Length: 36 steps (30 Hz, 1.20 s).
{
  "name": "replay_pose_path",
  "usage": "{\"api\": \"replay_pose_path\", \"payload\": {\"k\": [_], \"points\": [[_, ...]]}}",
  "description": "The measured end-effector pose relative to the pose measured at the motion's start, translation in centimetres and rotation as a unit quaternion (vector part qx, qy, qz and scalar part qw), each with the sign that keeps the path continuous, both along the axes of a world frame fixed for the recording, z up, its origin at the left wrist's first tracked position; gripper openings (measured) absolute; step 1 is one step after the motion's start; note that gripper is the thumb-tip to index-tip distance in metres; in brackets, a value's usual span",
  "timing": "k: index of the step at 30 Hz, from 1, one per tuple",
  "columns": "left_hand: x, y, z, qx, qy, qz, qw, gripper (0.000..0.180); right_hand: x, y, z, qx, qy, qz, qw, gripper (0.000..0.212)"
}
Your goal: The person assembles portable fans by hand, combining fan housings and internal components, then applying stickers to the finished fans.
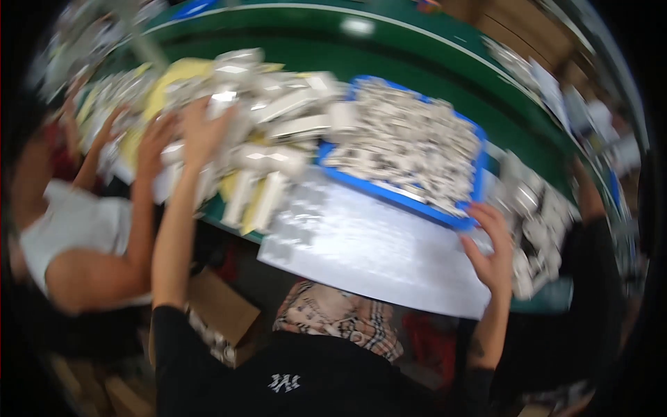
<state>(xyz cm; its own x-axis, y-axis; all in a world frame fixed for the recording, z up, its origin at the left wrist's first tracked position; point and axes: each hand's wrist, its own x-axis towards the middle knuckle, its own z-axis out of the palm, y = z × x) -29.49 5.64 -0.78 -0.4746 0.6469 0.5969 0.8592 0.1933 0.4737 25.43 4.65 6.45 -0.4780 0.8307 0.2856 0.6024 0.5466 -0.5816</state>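
Note:
My left hand [203, 132] reaches into a heap of white plastic parts [292, 104], some long and bar-shaped, others rounded and glossy. Its thumb and fingers lie against a shiny white piece, but blur hides whether they grip it. My right hand [492, 247] is open, thumb and fingers apart, at the near right corner of a blue tray [396, 198]. The fingertips are at the tray's rim; whether they press on it is unclear. Many small off-white pieces [410, 142] fill the tray. A shiny pale sheet [368, 243] lies in front of it.
A green table [292, 42] runs across the back. At my left, a co-worker's hand [156, 142] is by the same heap. White parts in clear plastic [535, 222] lie right of the tray, beside another person's dark sleeve [594, 264]. Below the table stands an open cardboard box [222, 306].

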Motion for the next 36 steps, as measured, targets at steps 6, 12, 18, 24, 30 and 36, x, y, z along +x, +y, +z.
{"api": "replay_pose_path", "payload": {"k": [6, 12, 18, 24, 30, 36], "points": [[-0.3, 0.3, 0.9, -0.078, 0.04, -0.04, 0.995, 0.051, 5.4, 2.1, 0.1, 0.091, -0.03, -0.08, 0.992, 0.037], [0.4, 0.1, 0.8, -0.085, -0.078, -0.073, 0.991, 0.054, 9.5, 5.0, 1.2, 0.134, -0.121, -0.169, 0.969, 0.056], [4.6, -3.3, 3.7, 0.146, -0.132, -0.077, 0.978, 0.047, 10.1, 6.4, 0.6, 0.125, -0.14, -0.138, 0.972, 0.065], [21.0, -8.7, 5.6, 0.031, -0.255, -0.421, 0.87, 0.063, 2.5, -1.4, 8.3, 0.159, -0.125, -0.042, 0.978, 0.063], [31.1, -7.0, 3.1, -0.136, -0.324, -0.578, 0.737, 0.092, -4.8, -1.5, 4.9, -0.069, -0.163, 0.14, 0.974, 0.043], [28.5, -7.1, 0.8, -0.175, -0.29, -0.507, 0.793, 0.076, -1.7, 7.4, -1.9, -0.097, -0.046, 0.098, 0.989, 0.022]]}}
